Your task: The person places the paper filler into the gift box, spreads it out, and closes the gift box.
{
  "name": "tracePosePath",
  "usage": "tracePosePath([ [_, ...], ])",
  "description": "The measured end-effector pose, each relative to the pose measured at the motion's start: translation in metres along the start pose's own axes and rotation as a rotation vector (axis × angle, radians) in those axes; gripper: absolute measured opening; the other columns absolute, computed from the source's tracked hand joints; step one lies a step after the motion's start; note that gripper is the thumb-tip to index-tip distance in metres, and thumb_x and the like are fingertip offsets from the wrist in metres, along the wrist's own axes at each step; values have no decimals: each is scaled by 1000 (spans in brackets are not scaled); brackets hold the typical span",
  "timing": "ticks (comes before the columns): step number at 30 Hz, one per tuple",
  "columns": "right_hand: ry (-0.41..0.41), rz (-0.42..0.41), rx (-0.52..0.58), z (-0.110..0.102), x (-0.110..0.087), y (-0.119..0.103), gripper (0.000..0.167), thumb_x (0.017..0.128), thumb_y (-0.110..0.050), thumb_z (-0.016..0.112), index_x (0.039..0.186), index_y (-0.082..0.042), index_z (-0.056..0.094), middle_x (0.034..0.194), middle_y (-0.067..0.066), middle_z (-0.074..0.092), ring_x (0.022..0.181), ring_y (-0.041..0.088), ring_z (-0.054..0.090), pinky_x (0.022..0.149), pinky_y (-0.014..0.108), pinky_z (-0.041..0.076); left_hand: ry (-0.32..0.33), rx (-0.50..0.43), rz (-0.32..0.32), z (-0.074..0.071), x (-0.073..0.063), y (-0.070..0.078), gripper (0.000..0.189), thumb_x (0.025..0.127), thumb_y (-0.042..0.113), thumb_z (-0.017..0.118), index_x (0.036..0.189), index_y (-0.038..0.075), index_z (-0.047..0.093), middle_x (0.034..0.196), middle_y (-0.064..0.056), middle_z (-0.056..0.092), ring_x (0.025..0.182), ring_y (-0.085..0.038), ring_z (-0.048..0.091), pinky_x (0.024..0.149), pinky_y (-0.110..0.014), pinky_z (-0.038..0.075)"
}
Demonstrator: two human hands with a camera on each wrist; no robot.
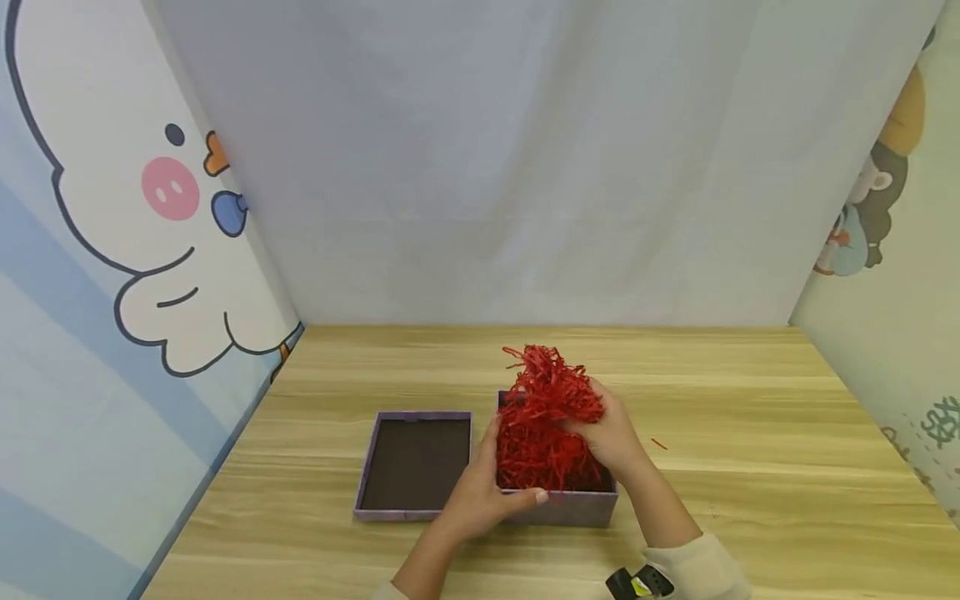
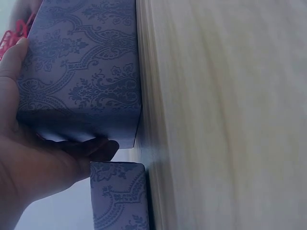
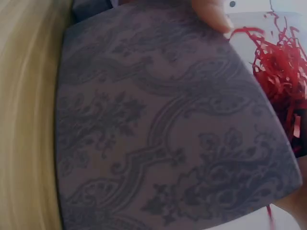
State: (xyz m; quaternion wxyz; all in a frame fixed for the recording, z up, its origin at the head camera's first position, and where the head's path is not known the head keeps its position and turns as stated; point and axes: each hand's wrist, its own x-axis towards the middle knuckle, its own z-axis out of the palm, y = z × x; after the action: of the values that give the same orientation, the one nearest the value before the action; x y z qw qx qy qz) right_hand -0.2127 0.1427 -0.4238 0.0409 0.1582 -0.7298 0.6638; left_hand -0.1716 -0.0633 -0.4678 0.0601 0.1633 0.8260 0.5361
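Observation:
A purple-grey patterned box [image 1: 570, 510] stands on the table, stuffed with red shredded paper [image 1: 546, 450]. My left hand [image 1: 480, 497] grips its near left corner, thumb on the front and fingers along the left side; the left wrist view shows this hand [image 2: 33, 158] against the patterned wall [image 2: 91, 62]. Above the box's right part, my right hand [image 1: 613, 431] holds a tuft of the paper that rises over the rim. Its fingertips are partly buried in the strands. In the right wrist view, the box wall [image 3: 158, 120] covers most of the picture, with red strands [image 3: 280, 72] beyond it.
The shallow lid [image 1: 420, 462], dark inside, lies just left of the box. A loose red strand [image 1: 659, 443] is on the wooden table [image 1: 765, 417] to the right. A pale curtain [image 1: 480, 167] hangs behind, with printed walls on both sides.

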Motion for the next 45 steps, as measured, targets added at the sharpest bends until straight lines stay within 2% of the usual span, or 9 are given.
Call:
tracePosePath([
  [7, -225, 25, -217, 0, 0, 5, 43, 80, -6, 72, 120, -8, 56, 107, 5, 63, 98, 23, 59, 84, 44, 46, -13, -34, 62, 0, 0, 0, 102, 73, 43, 78, 149, 26, 13, 147, -5, 26, 127, -25, 35, 97, -48, 35],
  [14, -404, 37, -609, 9, 7, 13, 54, 73, -1, 72, 124, 0, 53, 108, 10, 62, 100, 30, 58, 83, 46, 46, -13, 16, 24, 1, -1, -1, 94, 74, 46, 76, 144, 10, 24, 135, -9, 40, 121, -27, 42, 95, -45, 38],
  [19, -469, 93, -722, 16, 13, 18, 58, 69, 1, 71, 124, 6, 52, 108, 15, 61, 103, 35, 56, 86, 47, 44, -16, 14, 16, 1, 0, 1, 95, 75, 45, 75, 146, 11, 20, 139, -13, 36, 123, -30, 41, 95, -48, 38],
  [23, -481, 87, -747, 17, 15, 20, 50, 68, 0, 72, 115, 2, 57, 96, 8, 62, 93, 30, 59, 81, 45, 46, -24, 47, -34, 1, -1, 2, 106, 75, 47, 74, 149, 7, 9, 148, -21, 21, 127, -39, 34, 95, -53, 35],
  [26, -484, 48, -748, 16, 15, 18, 44, 65, -2, 75, 106, -3, 58, 87, 1, 59, 85, 24, 58, 75, 42, 47, -24, 50, -37, 2, -1, 1, 107, 75, 49, 74, 149, 8, 8, 148, -20, 22, 126, -38, 35, 95, -53, 36],
  [31, -503, -13, -720, 8, 13, 1, 58, 67, -11, 79, 119, -2, 55, 101, 5, 60, 95, 25, 57, 81, 43, 46, -7, 28, 8, 1, -1, 0, 95, 74, 48, 76, 144, 8, 24, 135, -11, 40, 120, -27, 44, 94, -46, 39],
  [37, -473, -30, -582, -1, 9, -23, 77, 75, -32, 78, 137, -6, 43, 125, 11, 52, 110, 27, 51, 88, 47, 43, -24, -12, 32, 2, 0, -1, 88, 74, 45, 76, 140, 11, 30, 133, -4, 40, 116, -20, 47, 93, -39, 41],
  [42, -441, -146, -512, 11, 13, -20, 51, 86, -25, 68, 132, -9, 51, 120, 6, 57, 103, 21, 56, 85, 43, 45, -43, -26, 15, 1, 0, -1, 87, 74, 44, 76, 142, 16, 28, 136, -3, 40, 116, -19, 48, 90, -37, 43],
  [45, -481, -130, -558, 20, 15, -8, 35, 91, -18, 61, 126, -11, 57, 111, 6, 62, 94, 19, 58, 81, 39, 47, -37, 9, -15, 1, -2, 0, 95, 75, 47, 74, 146, 10, 22, 143, -13, 33, 122, -28, 42, 93, -44, 41],
])
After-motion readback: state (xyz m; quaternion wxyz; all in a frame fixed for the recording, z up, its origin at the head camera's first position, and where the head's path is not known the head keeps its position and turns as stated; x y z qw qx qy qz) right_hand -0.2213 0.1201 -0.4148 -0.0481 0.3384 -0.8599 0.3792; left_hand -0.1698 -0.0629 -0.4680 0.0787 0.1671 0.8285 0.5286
